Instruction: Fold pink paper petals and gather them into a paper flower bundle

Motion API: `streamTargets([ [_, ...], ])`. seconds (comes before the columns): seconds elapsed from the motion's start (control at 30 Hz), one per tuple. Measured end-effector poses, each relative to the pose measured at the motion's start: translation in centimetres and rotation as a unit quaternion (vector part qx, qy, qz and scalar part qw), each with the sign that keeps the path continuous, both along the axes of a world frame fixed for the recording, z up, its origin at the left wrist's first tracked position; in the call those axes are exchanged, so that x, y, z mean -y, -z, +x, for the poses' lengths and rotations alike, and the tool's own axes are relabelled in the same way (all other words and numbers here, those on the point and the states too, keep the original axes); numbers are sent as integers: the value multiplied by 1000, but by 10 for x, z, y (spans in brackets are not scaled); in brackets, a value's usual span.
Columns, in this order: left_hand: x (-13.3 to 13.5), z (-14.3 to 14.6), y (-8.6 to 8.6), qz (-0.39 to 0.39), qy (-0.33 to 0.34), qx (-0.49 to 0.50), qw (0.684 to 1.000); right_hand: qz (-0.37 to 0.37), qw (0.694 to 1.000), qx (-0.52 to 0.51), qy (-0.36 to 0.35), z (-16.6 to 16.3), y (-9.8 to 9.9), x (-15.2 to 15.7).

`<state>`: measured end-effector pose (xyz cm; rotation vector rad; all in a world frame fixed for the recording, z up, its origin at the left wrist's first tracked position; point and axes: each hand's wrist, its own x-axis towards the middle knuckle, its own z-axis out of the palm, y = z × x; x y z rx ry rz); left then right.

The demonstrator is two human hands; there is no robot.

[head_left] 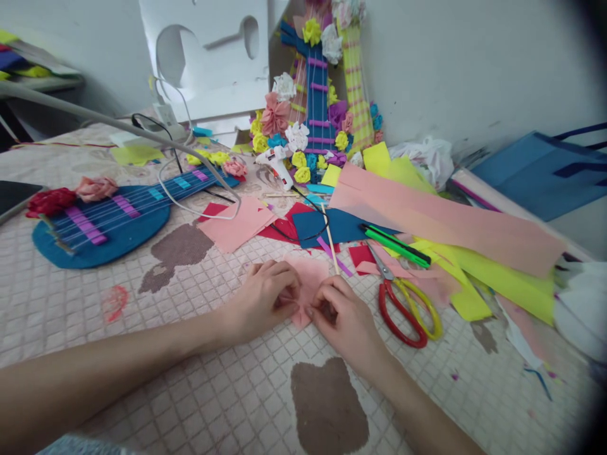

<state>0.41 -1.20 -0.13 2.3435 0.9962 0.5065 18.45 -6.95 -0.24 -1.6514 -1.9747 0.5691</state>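
A pink sheet of soft craft material [310, 272] lies between my hands at the middle of the table. My left hand [268, 297] pinches its left side, thumb and fingers together, where the sheet is gathered into creases. From the right, my right hand [344, 319] pinches the same sheet near its lower edge. A thin wooden stick [331, 243] slants down behind my right hand, its lower end hidden there. Scissors [403, 303] with red and yellow handles lie to the right of that hand. Beyond them is a green utility knife [398, 245].
A blue guitar-shaped craft piece [123, 221] with paper flowers lies at left. Pink squares [237, 224], a blue sheet [341, 225] and a long pink strip [441, 218] spread behind my hands. A white glue gun [279, 165] with its cord sits before decorated guitars [318, 95].
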Motion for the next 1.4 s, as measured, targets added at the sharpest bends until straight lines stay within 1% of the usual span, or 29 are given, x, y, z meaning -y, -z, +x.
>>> streamTargets([
  [0.33, 0, 2, -5, -18, 2, -2, 1000, 21, 1000, -4, -7, 0, 1, 0],
  [0.57, -1, 0, -6, -24, 14, -3, 1000, 9, 1000, 10, -4, 0, 2, 1],
  [1.4, -1, 0, -3, -18, 21, 1, 1000, 12, 1000, 14, -3, 0, 1, 0],
])
